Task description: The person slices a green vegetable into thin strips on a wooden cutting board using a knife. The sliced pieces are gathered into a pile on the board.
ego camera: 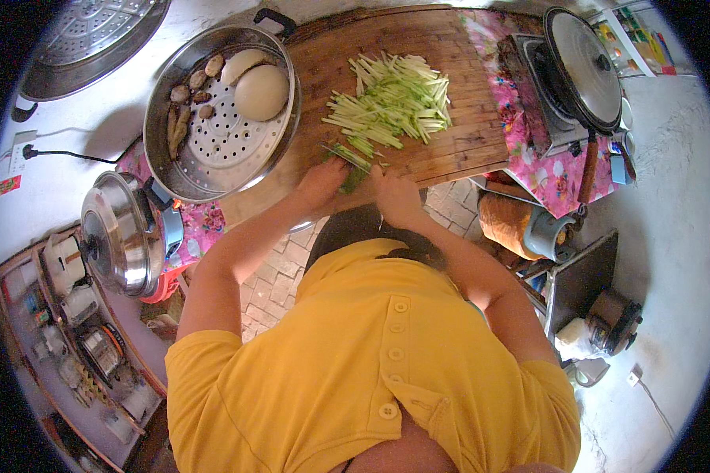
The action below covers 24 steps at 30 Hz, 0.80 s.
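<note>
On the wooden cutting board (307, 65) lies a wide pile of pale green vegetable strips (390, 103). At the board's near edge my left hand (322, 182) presses its fingers on green vegetable slices (350, 182). The thin blade of a knife (349, 157) slants just beyond them and runs towards my right hand (397, 196), which is closed around its handle end; the handle itself is hidden. Both hands are close together, below the pile.
Left of the board, a steamer pan (219, 171) holds pale dough-like rounds (262, 93) and brown root pieces (180, 131). A lidded steel pot (118, 236) stands farther left. At right, a lidded wok (582, 71) sits on a gas stove (538, 94), its handle sticking out towards me.
</note>
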Motion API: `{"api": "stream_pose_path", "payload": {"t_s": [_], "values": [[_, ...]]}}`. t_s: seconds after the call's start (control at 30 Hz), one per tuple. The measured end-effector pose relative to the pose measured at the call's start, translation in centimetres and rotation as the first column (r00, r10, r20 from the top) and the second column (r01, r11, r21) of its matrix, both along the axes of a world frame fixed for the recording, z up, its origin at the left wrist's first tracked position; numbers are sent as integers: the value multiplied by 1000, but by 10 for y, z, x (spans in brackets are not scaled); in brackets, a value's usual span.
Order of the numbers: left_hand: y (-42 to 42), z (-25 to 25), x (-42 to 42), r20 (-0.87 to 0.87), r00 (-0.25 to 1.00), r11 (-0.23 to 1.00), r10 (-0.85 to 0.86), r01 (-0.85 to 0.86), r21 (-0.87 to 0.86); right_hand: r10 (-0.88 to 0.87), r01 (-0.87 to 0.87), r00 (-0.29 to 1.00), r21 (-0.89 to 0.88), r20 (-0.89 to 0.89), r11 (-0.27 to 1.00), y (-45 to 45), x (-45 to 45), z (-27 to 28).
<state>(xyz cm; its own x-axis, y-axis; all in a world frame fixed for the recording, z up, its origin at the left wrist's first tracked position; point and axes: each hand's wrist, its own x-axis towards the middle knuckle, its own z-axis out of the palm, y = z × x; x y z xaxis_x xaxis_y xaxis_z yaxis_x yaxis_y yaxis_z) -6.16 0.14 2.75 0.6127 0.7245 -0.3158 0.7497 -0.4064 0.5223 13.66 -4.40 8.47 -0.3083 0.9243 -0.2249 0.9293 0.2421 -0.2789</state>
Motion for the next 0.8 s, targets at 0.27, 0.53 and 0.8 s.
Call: {"api": "stream_pose_path", "payload": {"t_s": [0.27, 0.53, 0.8], "values": [[-2, -6, -1, -54, 997, 993, -46, 51, 110, -39, 35, 999, -130, -31, 991, -3, -1, -18], [-3, -10, -3, -74, 987, 959, -143, 157, 235, -162, 149, 972, -92, -168, 985, 11, 5, -63], [-6, -9, -4, -64, 994, 984, -86, 95, 149, -7, 5, 1000, -95, -20, 995, 0, 3, -39]]}}
